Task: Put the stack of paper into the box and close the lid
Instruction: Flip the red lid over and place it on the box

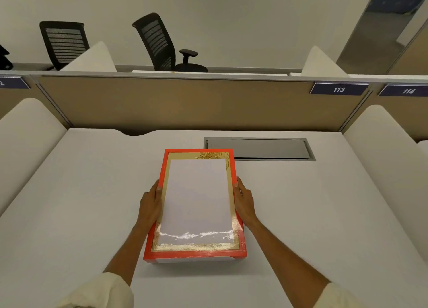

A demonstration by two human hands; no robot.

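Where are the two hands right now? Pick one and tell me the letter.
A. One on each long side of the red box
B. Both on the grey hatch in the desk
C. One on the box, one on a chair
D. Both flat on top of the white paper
A: the left hand and the right hand press against opposite long sides of the red box.

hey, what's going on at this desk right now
A person stands at a white desk, holding a flat red-orange box lid with a gold border and a white centre panel. The left hand and right hand each have a grip on one long side. The lid sits over a white box base, visible only as a strip under the near edge; whether it is fully seated is unclear. No stack of paper is in sight.
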